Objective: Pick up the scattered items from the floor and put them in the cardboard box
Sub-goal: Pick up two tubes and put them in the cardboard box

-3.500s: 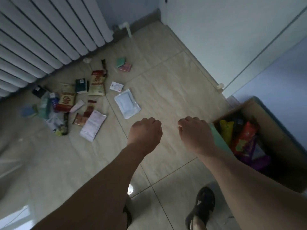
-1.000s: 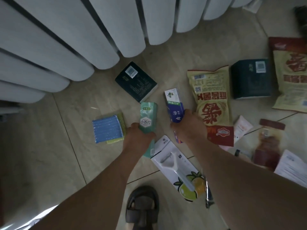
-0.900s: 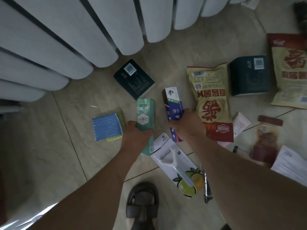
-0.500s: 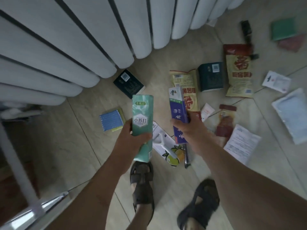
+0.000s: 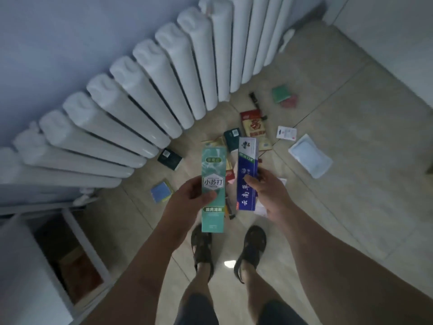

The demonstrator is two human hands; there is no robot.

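Note:
My left hand (image 5: 187, 200) grips a long green toothpaste box (image 5: 213, 170), held upright well above the floor. My right hand (image 5: 269, 191) grips a blue and white toothpaste box (image 5: 247, 160) just beside it. Both boxes are side by side, close but apart. Below them on the tiles lie several scattered items: a dark box (image 5: 169, 158), a blue sponge (image 5: 160, 191), a yellow snack bag (image 5: 254, 125), a white pouch (image 5: 310, 158), a small white card (image 5: 285, 132) and a green pad (image 5: 280, 93). The cardboard box is out of view.
A white radiator (image 5: 145, 90) runs along the wall at the upper left. A white shelf unit (image 5: 46, 266) stands at the lower left. My two sandalled feet (image 5: 227, 249) stand on the beige tiles. A white wall (image 5: 386, 31) is at the upper right.
Both hands took a toothpaste box each off the floor and raised them. I have stood up, so the floor items look smaller and farther away.

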